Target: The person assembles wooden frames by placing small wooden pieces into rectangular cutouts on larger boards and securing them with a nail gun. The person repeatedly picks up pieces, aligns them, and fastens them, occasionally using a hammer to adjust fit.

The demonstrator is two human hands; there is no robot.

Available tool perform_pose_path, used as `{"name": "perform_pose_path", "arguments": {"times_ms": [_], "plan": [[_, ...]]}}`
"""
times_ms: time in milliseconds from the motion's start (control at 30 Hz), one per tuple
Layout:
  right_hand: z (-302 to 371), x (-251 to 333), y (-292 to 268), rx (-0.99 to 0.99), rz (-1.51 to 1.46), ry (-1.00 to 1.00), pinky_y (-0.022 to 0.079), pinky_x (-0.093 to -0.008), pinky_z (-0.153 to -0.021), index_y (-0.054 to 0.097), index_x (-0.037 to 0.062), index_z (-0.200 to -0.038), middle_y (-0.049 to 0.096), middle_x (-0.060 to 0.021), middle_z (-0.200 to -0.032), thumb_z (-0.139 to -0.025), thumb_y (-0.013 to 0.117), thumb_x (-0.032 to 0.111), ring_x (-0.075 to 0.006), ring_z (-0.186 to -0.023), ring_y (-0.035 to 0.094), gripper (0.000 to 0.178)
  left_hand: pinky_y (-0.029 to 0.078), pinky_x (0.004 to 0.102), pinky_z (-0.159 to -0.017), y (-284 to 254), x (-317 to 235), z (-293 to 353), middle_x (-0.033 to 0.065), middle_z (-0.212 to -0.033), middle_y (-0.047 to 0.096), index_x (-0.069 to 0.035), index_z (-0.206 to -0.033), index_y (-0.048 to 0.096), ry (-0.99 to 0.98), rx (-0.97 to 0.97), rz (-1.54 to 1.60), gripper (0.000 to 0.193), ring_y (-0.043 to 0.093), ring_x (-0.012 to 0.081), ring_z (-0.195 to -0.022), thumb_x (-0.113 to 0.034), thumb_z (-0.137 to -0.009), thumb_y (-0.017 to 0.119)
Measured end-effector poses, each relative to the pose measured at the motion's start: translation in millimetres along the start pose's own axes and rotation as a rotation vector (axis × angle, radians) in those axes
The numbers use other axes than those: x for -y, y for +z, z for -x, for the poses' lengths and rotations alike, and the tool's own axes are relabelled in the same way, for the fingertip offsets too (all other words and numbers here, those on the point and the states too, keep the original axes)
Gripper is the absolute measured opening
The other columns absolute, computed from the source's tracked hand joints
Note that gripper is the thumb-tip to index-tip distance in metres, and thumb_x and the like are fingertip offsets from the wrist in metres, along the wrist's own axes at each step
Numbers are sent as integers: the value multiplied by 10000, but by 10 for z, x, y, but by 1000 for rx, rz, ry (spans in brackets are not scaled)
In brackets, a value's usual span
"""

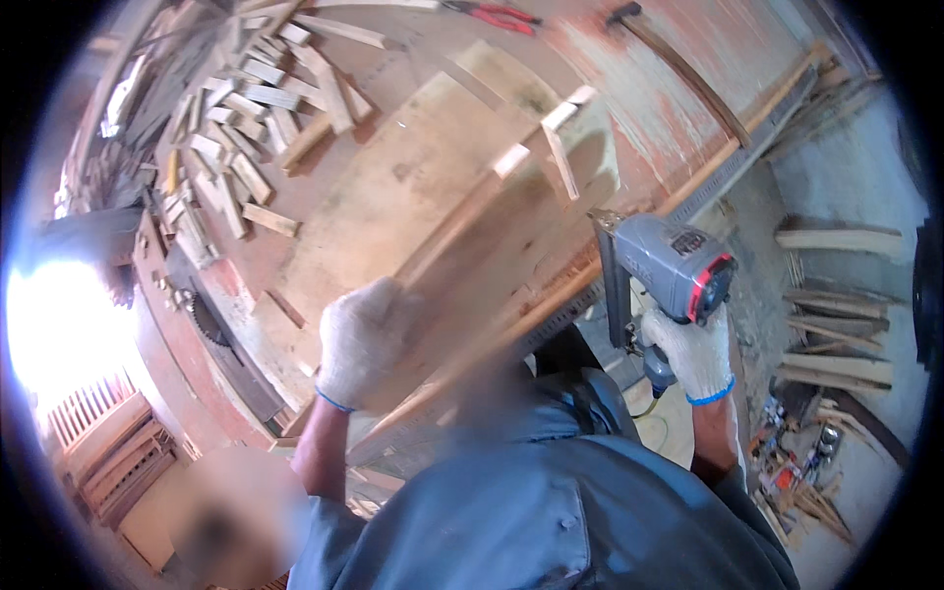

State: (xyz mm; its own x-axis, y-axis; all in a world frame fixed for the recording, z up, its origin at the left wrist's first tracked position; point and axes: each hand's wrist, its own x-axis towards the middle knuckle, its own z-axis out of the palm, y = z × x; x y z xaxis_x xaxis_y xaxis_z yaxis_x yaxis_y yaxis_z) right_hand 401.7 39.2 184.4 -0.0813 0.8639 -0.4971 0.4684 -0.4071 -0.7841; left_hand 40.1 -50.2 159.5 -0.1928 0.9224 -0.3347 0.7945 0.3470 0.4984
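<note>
My left hand (359, 339), in a white knit glove, is closed on the near left end of a wooden panel (482, 246). The panel stands tilted on its edge over the workbench. Two small pale wood blocks (511, 160) sit along its upper edge, and a thin wood strip (560, 164) slants down near the far one. My right hand (693, 352), gloved too, is wrapped round the handle of a grey nail gun (674, 261) with a red-ringed cap. The gun's nose is close to the bench's near edge, apart from the panel; a hose hangs below.
Many short wood offcuts (261, 98) lie heaped at the far left of the bench (678, 147). A hammer (688, 79) and red-handled pliers (497, 14) lie at the back. A saw blade (206, 320) shows at left. Wood pieces (841, 241) are stacked at right; a person (236, 516) is lower left.
</note>
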Motion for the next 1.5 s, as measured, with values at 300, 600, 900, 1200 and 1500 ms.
{"name": "perform_pose_path", "arguments": {"times_ms": [300,600,900,1200,1500], "plan": [[-480,52,71,80,39,-142,559,-351,-837,700,7,-1120,724,-36,-1016,-894,775,43,-143,-927,706,242,536,532,-706,116,-233,119,188,-831,687,-89,-870,692,134,163,-263,188,694,419,-831,-270,-918,675],[-612,-322,103,29,304,-399,532,-445,-938,653,13,-1186,718,-132,-1144,-891,812,188,-292,-1052,701,378,570,521,-901,-75,382,-1224,175,-1088,767,-205,-1387,625,20,-87,76,431,726,425,-1021,-437,-1026,582],[-446,-202,139,20,311,-264,573,-454,-871,646,24,-1216,744,-144,-1128,-891,803,154,-303,-1027,729,383,552,564,-921,4,963,-4358,257,-1150,740,-167,-1408,589,53,-249,-212,475,710,471,-1053,-409,-1009,495],[-507,-372,37,65,470,-324,539,-427,-855,703,41,-1130,721,-116,-1060,-947,721,145,-278,-970,688,211,558,403,-813,-153,518,-2822,173,-877,724,8,-1056,742,35,-187,72,487,725,282,-874,-434,-1069,537],[-733,-633,-107,94,1091,-782,516,-443,-985,678,74,-1258,718,-109,-1185,-987,654,176,-285,-1140,677,291,546,432,-901,156,1885,-4,145,-1073,756,-59,-1100,777,-388,29,-61,384,719,327,-1013,-410,-1026,640]]}}
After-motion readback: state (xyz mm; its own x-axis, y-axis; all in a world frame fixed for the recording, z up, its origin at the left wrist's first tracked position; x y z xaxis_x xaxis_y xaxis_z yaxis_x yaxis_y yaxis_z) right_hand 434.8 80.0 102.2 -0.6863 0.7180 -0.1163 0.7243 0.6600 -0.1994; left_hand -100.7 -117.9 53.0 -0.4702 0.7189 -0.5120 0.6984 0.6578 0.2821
